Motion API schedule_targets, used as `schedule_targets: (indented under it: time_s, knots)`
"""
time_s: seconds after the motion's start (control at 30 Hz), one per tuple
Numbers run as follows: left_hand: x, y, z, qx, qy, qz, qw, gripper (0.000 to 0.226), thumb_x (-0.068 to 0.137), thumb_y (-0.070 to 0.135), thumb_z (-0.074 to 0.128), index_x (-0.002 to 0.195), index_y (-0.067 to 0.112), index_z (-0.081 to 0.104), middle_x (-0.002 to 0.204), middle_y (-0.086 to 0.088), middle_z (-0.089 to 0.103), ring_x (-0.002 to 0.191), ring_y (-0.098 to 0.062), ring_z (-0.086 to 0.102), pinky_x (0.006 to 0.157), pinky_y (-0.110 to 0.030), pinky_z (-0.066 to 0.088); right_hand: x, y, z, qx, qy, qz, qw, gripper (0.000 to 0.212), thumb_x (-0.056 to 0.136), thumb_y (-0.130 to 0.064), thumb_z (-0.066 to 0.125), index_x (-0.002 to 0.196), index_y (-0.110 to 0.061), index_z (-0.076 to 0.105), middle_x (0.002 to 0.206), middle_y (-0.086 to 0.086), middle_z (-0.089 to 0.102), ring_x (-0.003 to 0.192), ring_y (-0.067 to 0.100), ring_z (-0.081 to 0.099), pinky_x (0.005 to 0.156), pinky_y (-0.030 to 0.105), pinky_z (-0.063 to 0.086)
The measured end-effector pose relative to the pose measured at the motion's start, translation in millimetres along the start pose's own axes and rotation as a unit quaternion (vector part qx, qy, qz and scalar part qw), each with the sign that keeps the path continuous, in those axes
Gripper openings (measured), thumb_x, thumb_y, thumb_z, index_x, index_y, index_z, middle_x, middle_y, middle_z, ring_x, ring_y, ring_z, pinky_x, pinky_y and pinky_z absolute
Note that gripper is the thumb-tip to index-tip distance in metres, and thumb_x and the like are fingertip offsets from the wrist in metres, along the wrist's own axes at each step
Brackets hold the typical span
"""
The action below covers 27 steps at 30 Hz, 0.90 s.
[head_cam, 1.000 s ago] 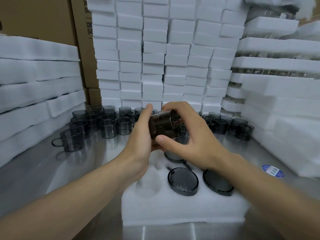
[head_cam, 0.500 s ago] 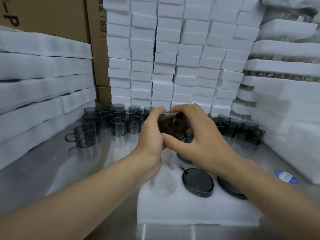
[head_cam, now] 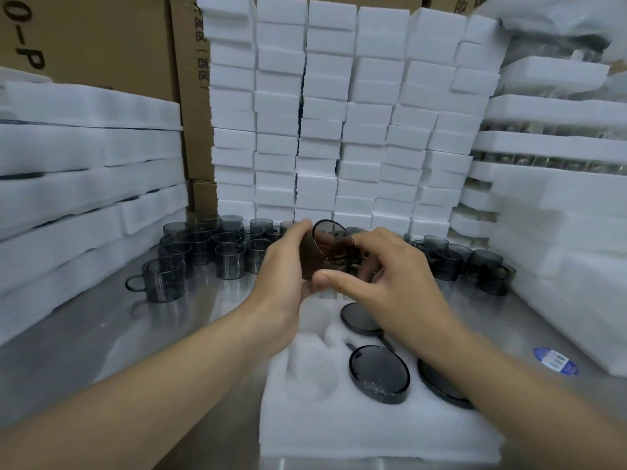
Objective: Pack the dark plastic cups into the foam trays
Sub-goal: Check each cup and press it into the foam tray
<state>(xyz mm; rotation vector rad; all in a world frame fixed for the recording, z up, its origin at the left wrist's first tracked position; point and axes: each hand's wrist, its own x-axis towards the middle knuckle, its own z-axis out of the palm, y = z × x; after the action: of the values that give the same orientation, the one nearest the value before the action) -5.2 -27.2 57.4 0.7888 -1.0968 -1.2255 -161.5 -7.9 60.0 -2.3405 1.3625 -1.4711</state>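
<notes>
A: Where is the dark plastic cup (head_cam: 320, 257) right now?

B: In the air between the person's two hands, above the far end of the foam tray (head_cam: 339, 432) and touching none of it. It is tipped over. Its long axis runs roughly left to right, with one round end turned up toward the right hand.

A: Is that end the base or the mouth?

B: It's hard to tell, since all that shows is a dark, glossy disc.

A: And the grip?

B: The left hand (head_cam: 288, 269) curls round the cup's wall from the left. The right hand (head_cam: 393, 286) pinches the other end, thumb underneath and fingertips at the far rim. Neither hand is spread.

A: What does the next move turn on?

B: Most likely on bringing that axis upright. Three seated cups (head_cam: 378, 373) lie in the tray's right-hand pockets with flat round ends facing up, so this one probably has to stand the same way. The empty pocket (head_cam: 310, 371) is below the held cup and a little to the left, just under the left wrist. That makes the left hand the nearer one to lower it in.

A: And around them?

B: Loose cups (head_cam: 203, 249) stand in clusters on the steel table (head_cam: 84, 334) beyond the tray. Stacked foam blocks (head_cam: 339, 130) rise behind them, with cardboard boxes (head_cam: 101, 39) at the far left. A blue sticker (head_cam: 554, 361) lies on the table to the right.
</notes>
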Motion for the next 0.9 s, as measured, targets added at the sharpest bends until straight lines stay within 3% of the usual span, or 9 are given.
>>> schedule_targets:
  time_s: [0.07, 0.13, 0.23, 0.33, 0.47, 0.53, 0.67, 0.73, 0.9]
  knots:
    - [-1, 1, -1, 0.023, -0.022, -0.012, 0.999, 0.048, 0.109, 0.052, 0.046, 0.098, 0.012, 0.072, 0.109, -0.019, 0.079, 0.102, -0.036, 0.073, 0.095, -0.049, 0.057, 0, 1, 1, -0.017, 0.012, 0.007, 1.000, 0.057, 0.068, -0.084, 0.068, 0.094, -0.033, 0.074, 0.076, -0.010, 0.056, 0.077, 0.013, 0.058, 0.066, 0.018, 0.043]
    - [2, 5, -5, 0.062, -0.040, 0.016, 0.997, 0.057, 0.106, 0.061, 0.049, 0.101, 0.010, 0.073, 0.109, -0.020, 0.079, 0.100, -0.036, 0.072, 0.094, -0.049, 0.057, 1, 3, 1, -0.019, 0.018, 0.011, 1.000, 0.053, 0.067, -0.085, 0.070, 0.083, -0.035, 0.065, 0.074, -0.010, 0.055, 0.070, 0.010, 0.055, 0.063, 0.024, 0.043]
    - [10, 9, -16, 0.128, -0.089, 0.101, 0.983, 0.068, 0.100, 0.065, 0.048, 0.105, 0.003, 0.075, 0.103, -0.020, 0.078, 0.097, -0.034, 0.073, 0.091, -0.044, 0.054, 0, 4, 2, -0.027, 0.007, 0.001, 1.000, 0.053, 0.067, -0.084, 0.073, 0.080, -0.036, 0.057, 0.075, -0.013, 0.056, 0.070, 0.006, 0.054, 0.062, 0.023, 0.040]
    - [12, 8, -27, 0.165, -0.146, 0.124, 0.968, 0.067, 0.101, 0.064, 0.045, 0.096, 0.005, 0.077, 0.088, -0.009, 0.075, 0.085, -0.019, 0.069, 0.081, -0.030, 0.052, -1, 5, 4, -0.050, -0.016, -0.027, 0.998, 0.053, 0.069, -0.086, 0.069, 0.082, -0.037, 0.058, 0.078, -0.015, 0.055, 0.076, 0.005, 0.054, 0.065, 0.023, 0.041]
    - [15, 2, -31, 0.147, -0.126, 0.098, 0.976, 0.060, 0.098, 0.056, 0.049, 0.080, 0.005, 0.074, 0.082, -0.017, 0.070, 0.081, -0.026, 0.065, 0.083, -0.041, 0.048, -2, 4, 5, -0.026, -0.071, -0.045, 0.996, 0.050, 0.075, -0.082, 0.067, 0.070, -0.035, 0.052, 0.068, -0.013, 0.056, 0.067, 0.010, 0.058, 0.062, 0.032, 0.050]
    - [16, -3, -33, 0.123, -0.118, 0.077, 0.982, 0.059, 0.095, 0.051, 0.048, 0.080, -0.001, 0.071, 0.080, -0.021, 0.067, 0.079, -0.028, 0.064, 0.082, -0.039, 0.047, -3, 3, 5, -0.018, -0.091, -0.058, 0.994, 0.049, 0.077, -0.077, 0.069, 0.064, -0.035, 0.048, 0.064, -0.011, 0.055, 0.064, 0.014, 0.057, 0.060, 0.035, 0.050]
    - [16, -17, -38, 0.126, -0.132, 0.064, 0.981, 0.057, 0.107, 0.031, 0.044, 0.089, -0.018, 0.068, 0.078, -0.021, 0.067, 0.080, -0.029, 0.061, 0.083, -0.038, 0.047, -6, 0, 3, -0.032, -0.120, -0.079, 0.989, 0.053, 0.079, -0.072, 0.069, 0.059, -0.030, 0.043, 0.057, -0.012, 0.047, 0.059, 0.014, 0.051, 0.057, 0.034, 0.046]
    - [15, -21, -39, 0.113, -0.129, 0.060, 0.983, 0.056, 0.104, 0.031, 0.047, 0.092, -0.021, 0.067, 0.081, -0.024, 0.067, 0.083, -0.031, 0.061, 0.083, -0.039, 0.048, -7, 0, 3, -0.028, -0.124, -0.086, 0.988, 0.053, 0.081, -0.066, 0.071, 0.060, -0.025, 0.045, 0.056, -0.010, 0.046, 0.057, 0.015, 0.049, 0.057, 0.034, 0.046]
    - [18, -24, -43, 0.171, -0.150, 0.072, 0.971, 0.047, 0.092, 0.034, 0.049, 0.092, -0.006, 0.074, 0.095, -0.027, 0.072, 0.090, -0.023, 0.067, 0.086, -0.035, 0.050, -10, 2, 3, -0.007, -0.135, -0.079, 0.988, 0.053, 0.088, -0.052, 0.075, 0.058, -0.018, 0.049, 0.052, -0.003, 0.048, 0.053, 0.017, 0.048, 0.055, 0.020, 0.037]
